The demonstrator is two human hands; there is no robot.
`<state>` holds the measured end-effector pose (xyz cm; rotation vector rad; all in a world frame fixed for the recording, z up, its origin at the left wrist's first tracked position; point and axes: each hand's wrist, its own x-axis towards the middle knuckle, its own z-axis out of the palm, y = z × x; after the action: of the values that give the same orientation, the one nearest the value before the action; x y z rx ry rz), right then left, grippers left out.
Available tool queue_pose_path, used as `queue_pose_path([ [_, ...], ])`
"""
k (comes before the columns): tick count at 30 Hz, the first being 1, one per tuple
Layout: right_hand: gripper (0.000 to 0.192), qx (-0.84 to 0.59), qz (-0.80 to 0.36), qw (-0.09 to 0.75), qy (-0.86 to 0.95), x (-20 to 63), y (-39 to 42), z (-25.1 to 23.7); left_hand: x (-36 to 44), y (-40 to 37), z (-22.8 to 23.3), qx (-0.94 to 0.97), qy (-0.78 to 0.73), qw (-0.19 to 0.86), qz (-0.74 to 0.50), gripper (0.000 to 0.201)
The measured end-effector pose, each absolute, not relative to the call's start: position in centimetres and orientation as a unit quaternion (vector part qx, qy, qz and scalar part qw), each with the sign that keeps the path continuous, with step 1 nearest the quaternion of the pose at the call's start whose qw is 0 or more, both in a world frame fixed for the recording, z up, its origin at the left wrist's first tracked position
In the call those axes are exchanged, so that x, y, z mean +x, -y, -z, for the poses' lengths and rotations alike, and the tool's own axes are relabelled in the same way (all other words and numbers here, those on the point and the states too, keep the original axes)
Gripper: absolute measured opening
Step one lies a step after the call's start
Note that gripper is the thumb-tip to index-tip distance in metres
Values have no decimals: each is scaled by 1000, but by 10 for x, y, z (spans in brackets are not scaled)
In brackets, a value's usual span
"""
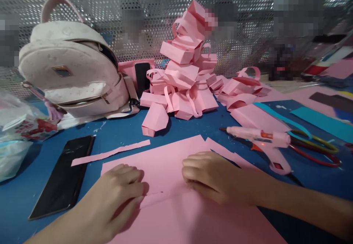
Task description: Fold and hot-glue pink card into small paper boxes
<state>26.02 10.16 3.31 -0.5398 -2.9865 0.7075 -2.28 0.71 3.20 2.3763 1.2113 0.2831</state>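
Observation:
A large sheet of pink paper [164, 167] lies flat on the blue table in front of me. My left hand [118, 192] rests on its left part, with the fingers curled and closed. From the fingertips a thin strand with a small dark tip [161, 192] reaches to the right over the sheet; what it is, I cannot tell. On the right part of the sheet lies my right hand [211, 176], its fingers bent and pressed together. Whatever is under these fingertips is hidden.
Behind the sheet stands a heap of folded pink paper bags [182, 75]. A pink glue gun [264, 141] and scissors [317, 144] lie right. A black phone [63, 178], narrow pink strip [111, 152], white backpack [74, 71] and plastic bag [12, 155] are left.

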Motion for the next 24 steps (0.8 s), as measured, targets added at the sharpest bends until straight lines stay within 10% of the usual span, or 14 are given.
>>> queue_pose_path([
  [11,25,-166,-216,24,962,262,-101,-29,-18,-2,-26,910,-401,47,-99,24],
  [17,23,-167,-220,32,961,264,-101,-26,-17,-3,-27,948,-307,-64,-61,72],
  [24,20,-167,-233,29,958,264,-101,-26,-21,-1,-21,948,-312,-48,-36,68],
])
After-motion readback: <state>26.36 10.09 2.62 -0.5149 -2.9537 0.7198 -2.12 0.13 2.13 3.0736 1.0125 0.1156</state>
